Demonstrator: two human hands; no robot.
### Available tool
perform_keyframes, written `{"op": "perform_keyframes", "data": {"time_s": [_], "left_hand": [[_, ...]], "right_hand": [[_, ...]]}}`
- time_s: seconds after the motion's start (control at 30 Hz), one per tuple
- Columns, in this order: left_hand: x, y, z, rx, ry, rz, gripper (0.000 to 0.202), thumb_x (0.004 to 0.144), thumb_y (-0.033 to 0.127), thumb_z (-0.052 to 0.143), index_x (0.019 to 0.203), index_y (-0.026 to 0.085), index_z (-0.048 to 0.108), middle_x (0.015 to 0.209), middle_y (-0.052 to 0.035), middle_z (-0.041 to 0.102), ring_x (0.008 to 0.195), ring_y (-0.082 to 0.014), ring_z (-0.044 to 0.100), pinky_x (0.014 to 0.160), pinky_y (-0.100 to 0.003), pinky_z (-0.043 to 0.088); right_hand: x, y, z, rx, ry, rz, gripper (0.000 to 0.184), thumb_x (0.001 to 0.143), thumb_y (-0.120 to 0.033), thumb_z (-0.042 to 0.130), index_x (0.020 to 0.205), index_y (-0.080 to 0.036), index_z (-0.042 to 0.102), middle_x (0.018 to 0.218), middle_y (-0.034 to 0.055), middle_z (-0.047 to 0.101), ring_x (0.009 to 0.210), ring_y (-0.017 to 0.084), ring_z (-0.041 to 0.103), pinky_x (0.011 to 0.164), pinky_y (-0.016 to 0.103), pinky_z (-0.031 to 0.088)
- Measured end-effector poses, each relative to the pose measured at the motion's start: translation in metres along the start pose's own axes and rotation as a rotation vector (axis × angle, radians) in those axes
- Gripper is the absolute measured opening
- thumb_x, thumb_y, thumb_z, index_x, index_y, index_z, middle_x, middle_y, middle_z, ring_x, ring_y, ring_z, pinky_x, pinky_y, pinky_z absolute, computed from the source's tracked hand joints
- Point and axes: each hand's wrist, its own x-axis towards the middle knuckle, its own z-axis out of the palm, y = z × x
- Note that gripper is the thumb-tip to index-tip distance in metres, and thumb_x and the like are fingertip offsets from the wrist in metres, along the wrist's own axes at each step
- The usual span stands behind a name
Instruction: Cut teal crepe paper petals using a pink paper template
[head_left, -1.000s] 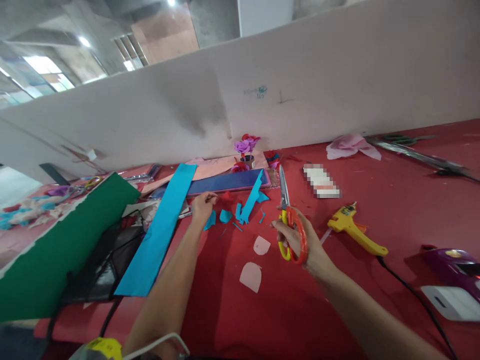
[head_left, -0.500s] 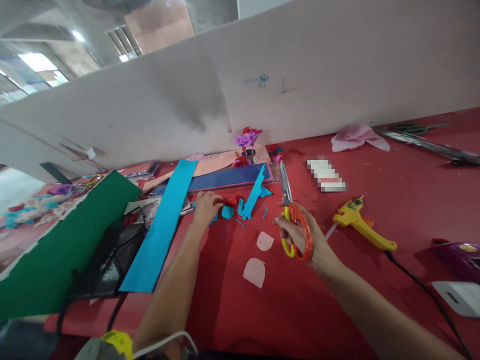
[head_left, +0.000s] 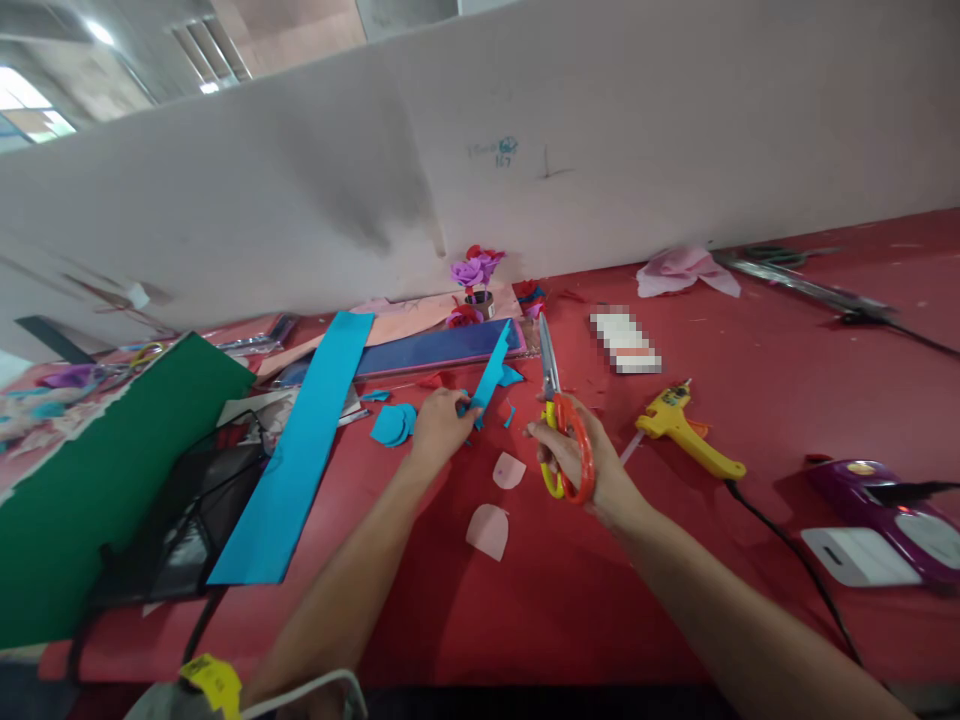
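My right hand (head_left: pixel 581 455) grips the scissors (head_left: pixel 551 360), which have red and yellow handles. Their blades point up and away and look closed. My left hand (head_left: pixel 444 425) has its fingers drawn together at the lower end of a narrow blue scrap strip (head_left: pixel 493 372); the fingertips partly cover what they pinch. Left of that hand lie rounded blue cut pieces (head_left: pixel 391 425), overlapping. A red scrap (head_left: pixel 437 380) lies just behind it. Two pale pink rounded pieces, a small one (head_left: pixel 509 471) and a larger one (head_left: pixel 489 531), rest between my forearms.
A long blue sheet (head_left: pixel 300 450) and a green board (head_left: pixel 127 490) lie on the left. Paper flowers (head_left: pixel 476 275) stand at the back by the white partition (head_left: pixel 337 180). On the right are a yellow glue gun (head_left: pixel 690 435) with its cord, a purple device (head_left: pixel 892 510) and a white box (head_left: pixel 855 557).
My left hand has moved right from the red scrap to the blue strip's lower end. The rounded blue pieces now lie further left, together. The right hand still holds the scissors; the view has shifted slightly.
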Motion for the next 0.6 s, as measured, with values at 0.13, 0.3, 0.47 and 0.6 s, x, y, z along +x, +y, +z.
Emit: {"op": "perform_keyframes", "data": {"time_s": [0.13, 0.3, 0.47, 0.6], "left_hand": [[-0.005, 0.014, 0.011, -0.208, -0.003, -0.117, 0.012, 0.064, 0.019, 0.074, 0.063, 0.018, 0.062, 0.074, -0.0035, 0.063, 0.082, -0.0206, 0.060, 0.078, -0.031, 0.044], [-0.022, 0.031, 0.003, -0.715, -0.185, -0.231, 0.028, 0.068, 0.041, 0.074, 0.078, 0.017, 0.066, 0.064, 0.0024, 0.056, 0.053, -0.0083, 0.049, 0.047, -0.020, 0.033], [-0.046, 0.051, -0.001, -1.294, -0.291, -0.408, 0.038, 0.052, 0.032, 0.089, 0.074, 0.015, 0.063, 0.067, 0.0047, 0.052, 0.050, -0.0026, 0.045, 0.042, -0.015, 0.025], [-0.057, 0.053, 0.006, -1.309, -0.347, -0.393, 0.034, 0.055, 0.031, 0.087, 0.073, 0.014, 0.065, 0.063, 0.0043, 0.052, 0.048, -0.0030, 0.044, 0.042, -0.016, 0.026]], "right_hand": [[0.000, -0.001, 0.000, 0.027, -0.004, 0.009, 0.041, 0.072, -0.035, 0.067, 0.107, -0.020, 0.051, 0.046, -0.0067, 0.054, 0.036, 0.009, 0.039, 0.038, 0.021, 0.029], [0.004, -0.001, -0.002, 0.159, 0.040, 0.032, 0.046, 0.065, -0.030, 0.074, 0.103, -0.021, 0.050, 0.053, -0.0077, 0.054, 0.045, 0.013, 0.054, 0.038, 0.021, 0.034], [0.009, 0.001, -0.003, 0.216, 0.101, -0.019, 0.051, 0.061, -0.033, 0.080, 0.101, -0.020, 0.051, 0.062, -0.0040, 0.062, 0.046, 0.013, 0.057, 0.037, 0.021, 0.035], [0.012, 0.004, -0.003, 0.202, 0.058, -0.045, 0.033, 0.064, -0.033, 0.077, 0.080, -0.020, 0.050, 0.053, -0.0043, 0.058, 0.039, 0.009, 0.049, 0.036, 0.021, 0.032]]}}
